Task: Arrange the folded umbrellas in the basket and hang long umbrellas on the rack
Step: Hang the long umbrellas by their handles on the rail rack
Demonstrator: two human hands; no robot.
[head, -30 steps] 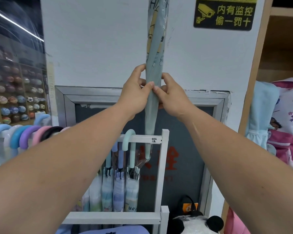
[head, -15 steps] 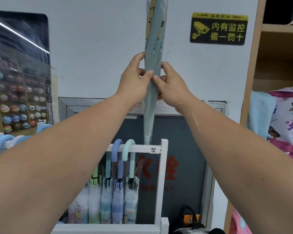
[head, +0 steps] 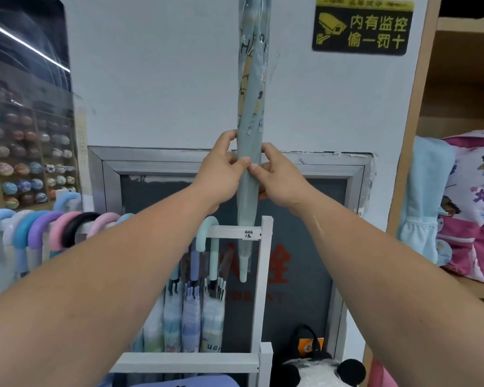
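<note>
Item: long grey-blue furled umbrella in a clear plastic sleeve [head: 253, 93].
Location: held upright before the white wall, over the right end of the white slatted rack [head: 266, 275].
Long axis: vertical, tip down. The handle end runs off the top edge and is not seen.
Left hand [head: 221, 169]: fingers curled round the canopy from the left, thumb laid across the front.
Right hand [head: 280, 177]: clamped likewise from the right. The two thumbs almost meet.
Governing relation: the tip hangs straight below the fingers and passes behind the rack's top rail [head: 229, 231], just right of a mint-green hooked handle [head: 206, 230] already hung there. The hands sit nearly level, neither clearly nearer the rail.
Change noted: half a second ago the tip ended at about rail height. It now reaches well below the rail, with the two-handed grip unaltered.
Assessment: not yet hung. The handle must probably descend to the rail.
</note>
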